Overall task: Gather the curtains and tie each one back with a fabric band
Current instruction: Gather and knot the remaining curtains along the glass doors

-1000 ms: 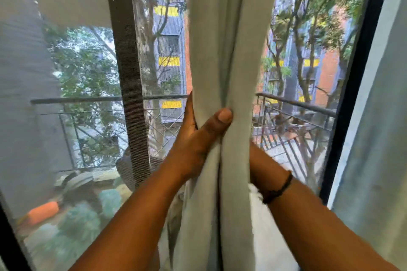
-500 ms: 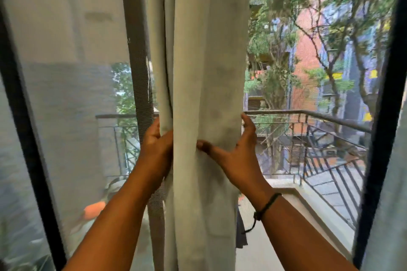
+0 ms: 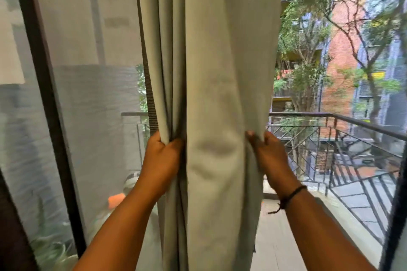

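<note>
Pale green curtain (image 3: 211,94) hangs down the centre of the frame, bunched in folds. Left hand (image 3: 161,157) grips the folds at its left edge, fingers curled round them; right hand (image 3: 267,155) pinches the right edge. Balcony railing (image 3: 352,120) sits right of centre.

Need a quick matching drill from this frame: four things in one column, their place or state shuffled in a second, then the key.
Things
1. left hand
2. right hand
3. curtain
4. cord bracelet

Place or state
A. hangs bunched in vertical folds down the middle of the view
B. grips the curtain's right edge
C. worn on the right wrist
D. clutches the folds on the curtain's left side

Pairs: 1-D, 2-B, 3-A, 4-C
</note>
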